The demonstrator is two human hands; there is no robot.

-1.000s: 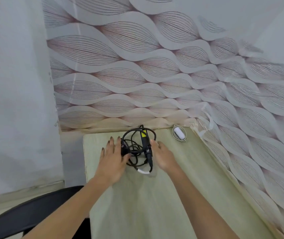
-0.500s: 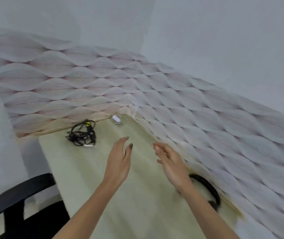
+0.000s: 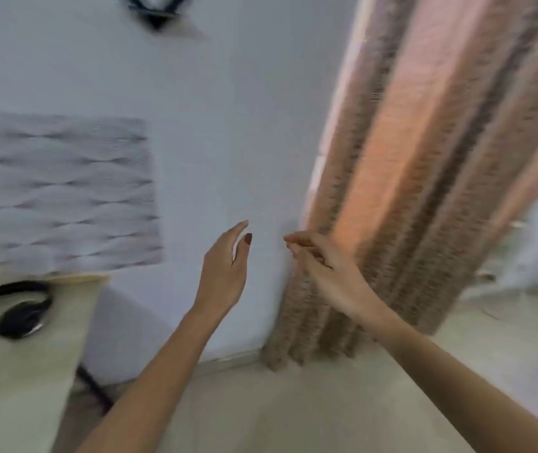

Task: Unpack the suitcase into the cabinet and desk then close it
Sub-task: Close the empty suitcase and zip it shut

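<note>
The whole frame is smeared by motion blur. 2 bare forearms rise from the bottom edge toward the middle of the frame. The left hand (image 3: 225, 269) sits just left of centre, edge-on, its fingers nearly straight and together, thumb nail showing dark polish; its grip is slack and holds nothing. The right hand (image 3: 326, 273) sits just right of centre, apart from the left one, with its fingers loosely bent and the tips pointing left. Its grip is also relaxed and nothing lies in it. Both hands hang in the air in front of a pale wall (image 3: 228, 125) and touch no object.

The table (image 3: 6, 387), light wood, fills the lower left corner of the frame. A pair of black headphones (image 3: 22, 317) lies on it near its far edge, at the left border of the frame. A thin dark leg (image 3: 94, 387) slants down below the table's right edge.

A panel of wavy patterned wallpaper (image 3: 58, 191) covers the wall at centre left, above the table. A beige and pink curtain (image 3: 424, 158) hangs down the right half of the frame to the light floor (image 3: 294, 403), and the right hand overlaps its left fold. A dark object (image 3: 155, 11), too blurred to identify, shows at the top edge.
</note>
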